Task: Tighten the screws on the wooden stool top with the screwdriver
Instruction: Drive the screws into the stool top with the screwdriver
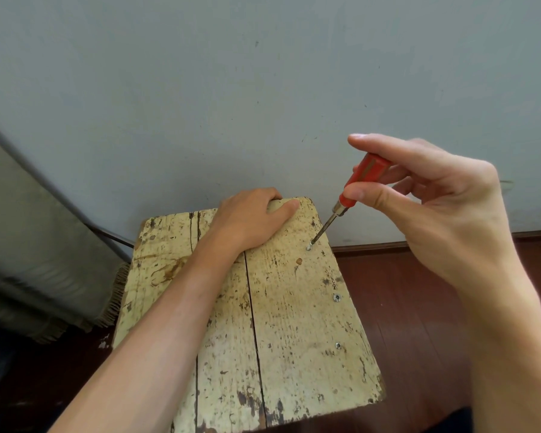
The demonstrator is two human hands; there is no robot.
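1. Your left hand (250, 220) lies flat on the far end of the wooden stool top (281, 332). The fingers curl over the far edge and the thumb rests on the wood. It presses down on the stool and holds nothing else.
2. Your right hand (434, 195) is up above the right side of the stool. Its thumb and fingers are pinched tight on the red handle of the screwdriver (353, 189).
3. The screwdriver is tilted. The handle is up high and to the right, and the metal tip points down and to the left.
4. The tip sits on a screw (309, 247) near the far right side of the stool top. This screw sticks up a little from the wood.
5. Two more screws, a middle screw (337, 297) and a near screw (338, 345), sit in a line along the right edge, closer to you. They look flat in the wood.
6. The stool top is old pale wood with dark spots and long cracks between the boards.
7. The stool stands on a dark red floor (419, 307), close to a gray wall (263, 89).
8. A gray cloth thing with a frayed edge (28, 260) is on the left, just beside the stool.
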